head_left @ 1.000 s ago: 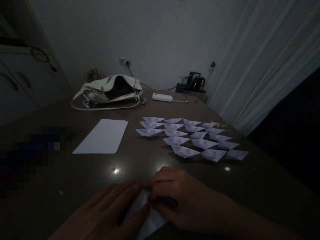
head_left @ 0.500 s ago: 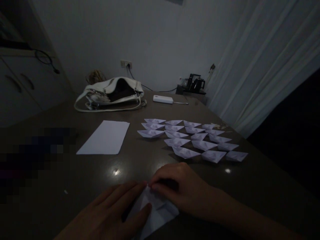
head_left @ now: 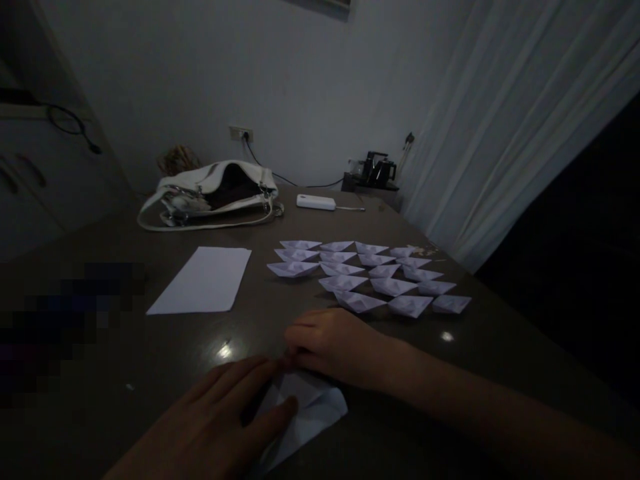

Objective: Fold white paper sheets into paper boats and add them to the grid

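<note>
A partly folded piece of white paper (head_left: 313, 417) lies in front of me, with a pointed top and a creased flap along its right side. My left hand (head_left: 220, 413) rests over its left part, fingers stretched out and thumb pressing on its face. At the top point, the curled fingers of my right hand (head_left: 330, 343) pinch the paper, touching my left fingertips. The pinched tip is hidden under the fingers. Beyond my right hand stand several folded paper boats (head_left: 395, 287) in uneven rows.
A stack of blank white paper (head_left: 203, 280) lies left of the boats. Behind it sits an open white handbag (head_left: 220, 193). A white power bank (head_left: 316, 202) with a short cable lies at the back. Black kettles (head_left: 380, 170) stand at the far right, near a white curtain (head_left: 460, 133).
The view has shifted slightly, so everything sits a little further left. My right hand has turned inward, its fingers closing over the paper's top point. My left hand keeps its place on the paper.
</note>
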Demonstrator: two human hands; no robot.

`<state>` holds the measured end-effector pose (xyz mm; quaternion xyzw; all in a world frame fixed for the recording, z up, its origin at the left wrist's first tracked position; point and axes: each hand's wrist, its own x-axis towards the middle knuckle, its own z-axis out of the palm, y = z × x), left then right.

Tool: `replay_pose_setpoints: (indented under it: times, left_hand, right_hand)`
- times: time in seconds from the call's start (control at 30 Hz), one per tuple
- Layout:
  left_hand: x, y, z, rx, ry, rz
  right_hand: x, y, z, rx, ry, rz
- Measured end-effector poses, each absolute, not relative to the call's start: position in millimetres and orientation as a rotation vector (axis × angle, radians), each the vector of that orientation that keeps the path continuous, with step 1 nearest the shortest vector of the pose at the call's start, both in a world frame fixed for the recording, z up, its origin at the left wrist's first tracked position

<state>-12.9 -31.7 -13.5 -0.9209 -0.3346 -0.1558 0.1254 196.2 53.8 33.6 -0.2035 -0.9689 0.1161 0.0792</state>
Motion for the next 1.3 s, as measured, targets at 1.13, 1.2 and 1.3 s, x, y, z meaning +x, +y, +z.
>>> replay_pose_setpoints:
  times: [1.13,1.2,1.3]
  left_hand:
    - [-18,-31,-26,-2.643,-0.971,-0.481]
    - [-19,-30,-25,-2.657,-0.927,-0.439]
    - [-19,-29,-26,-2.673,-0.952,-0.444]
  right_hand:
    - [253,33,41,-0.703,-2.943,0.382]
    - [255,33,46,-0.696,-2.910,0.400]
    - [251,32,54,-0.643,-2.828,0.421]
